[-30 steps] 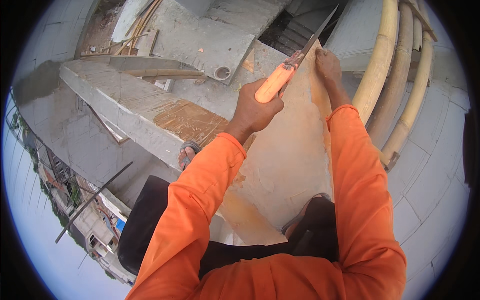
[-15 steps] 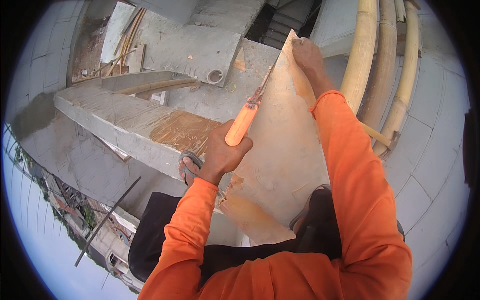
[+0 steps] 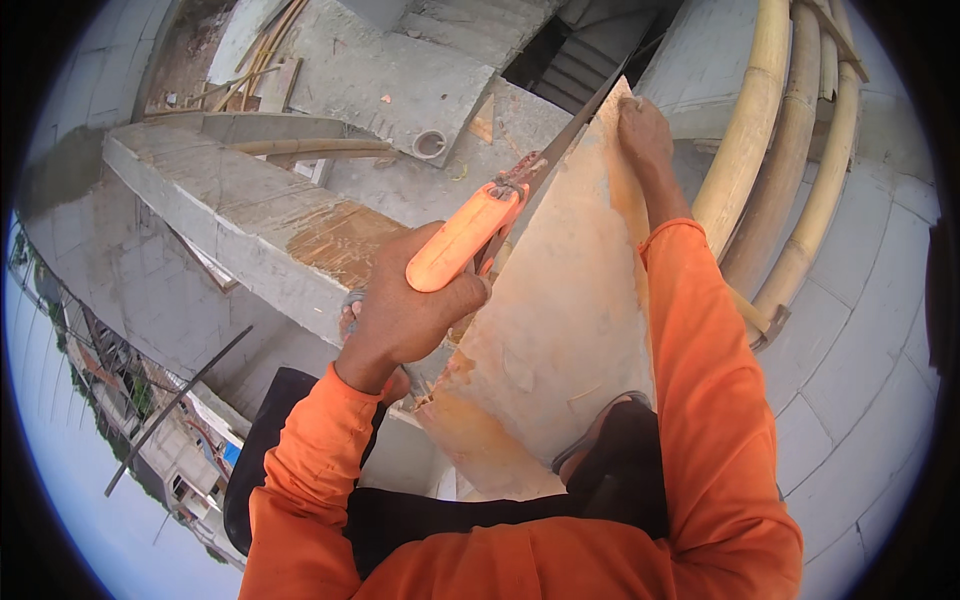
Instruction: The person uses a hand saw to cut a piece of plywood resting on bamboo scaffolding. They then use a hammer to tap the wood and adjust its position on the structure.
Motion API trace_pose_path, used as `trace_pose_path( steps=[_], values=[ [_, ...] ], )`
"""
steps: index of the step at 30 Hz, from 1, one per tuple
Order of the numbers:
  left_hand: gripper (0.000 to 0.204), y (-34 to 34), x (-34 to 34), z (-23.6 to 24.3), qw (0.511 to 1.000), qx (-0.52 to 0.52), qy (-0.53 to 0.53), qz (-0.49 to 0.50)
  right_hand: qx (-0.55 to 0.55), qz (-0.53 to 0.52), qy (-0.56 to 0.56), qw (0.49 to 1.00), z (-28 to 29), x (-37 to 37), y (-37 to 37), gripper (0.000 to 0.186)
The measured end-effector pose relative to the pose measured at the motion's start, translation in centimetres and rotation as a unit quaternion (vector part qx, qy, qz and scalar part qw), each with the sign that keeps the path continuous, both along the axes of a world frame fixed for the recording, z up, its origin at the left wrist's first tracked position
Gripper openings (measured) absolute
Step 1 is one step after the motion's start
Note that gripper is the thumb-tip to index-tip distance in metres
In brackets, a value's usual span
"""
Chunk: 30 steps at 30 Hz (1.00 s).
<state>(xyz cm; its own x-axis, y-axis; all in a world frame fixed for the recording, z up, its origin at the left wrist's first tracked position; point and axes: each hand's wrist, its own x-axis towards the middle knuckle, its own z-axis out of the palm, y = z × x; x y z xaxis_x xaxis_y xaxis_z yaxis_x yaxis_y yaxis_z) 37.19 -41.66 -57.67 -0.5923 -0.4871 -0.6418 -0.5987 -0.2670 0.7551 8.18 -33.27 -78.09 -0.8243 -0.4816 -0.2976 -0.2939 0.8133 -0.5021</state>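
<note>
My left hand (image 3: 405, 300) is wrapped round the orange handle of a handsaw (image 3: 462, 238). The saw's blade runs away from me, up and to the right, along the left edge of a plywood board (image 3: 560, 300). Grey and orange-brown stains cover the board, which narrows to a point at its far end. Near that point, my right hand (image 3: 645, 135) grips the board's right edge, its fingertips partly hidden. My sandalled foot (image 3: 600, 435) rests by the board's near right part. The other foot is mostly hidden behind my left hand.
A concrete beam (image 3: 230, 215) runs left of the board, with a drop beyond it. Bamboo poles (image 3: 750, 130) stand on the right. Dark stairs (image 3: 585, 60) lie at the far side. A round grey container (image 3: 430, 145) and wood strips (image 3: 255, 70) are behind the beam.
My left hand has drawn the saw back toward me and to the left, so more blade shows. The right hand still grips the board; the whole view has shifted slightly.
</note>
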Motion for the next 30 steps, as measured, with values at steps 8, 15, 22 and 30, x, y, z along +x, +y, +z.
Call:
trace_pose_path(
  steps=[8,15,22,30],
  values=[
    [0.016,-2.0,-6.3,-0.8,0.998,0.005,-0.002,-0.056,0.020,0.017,0.003,1.000,0.6,0.7,-0.7,0.047],
    [0.017,-1.4,-3.8,-0.6,0.996,-0.007,0.044,-0.081,0.029,-0.006,0.007,1.000,0.3,0.0,0.5,0.047],
    [0.023,-1.2,-7.2,-1.9,0.996,0.028,-0.034,-0.083,-0.010,0.024,-0.033,0.999,0.5,0.8,-1.1,0.047],
    [0.014,-2.0,-7.9,-3.7,0.998,0.016,0.012,-0.067,-0.001,0.016,-0.012,1.000,0.4,0.4,-1.5,0.046]
  ],
)
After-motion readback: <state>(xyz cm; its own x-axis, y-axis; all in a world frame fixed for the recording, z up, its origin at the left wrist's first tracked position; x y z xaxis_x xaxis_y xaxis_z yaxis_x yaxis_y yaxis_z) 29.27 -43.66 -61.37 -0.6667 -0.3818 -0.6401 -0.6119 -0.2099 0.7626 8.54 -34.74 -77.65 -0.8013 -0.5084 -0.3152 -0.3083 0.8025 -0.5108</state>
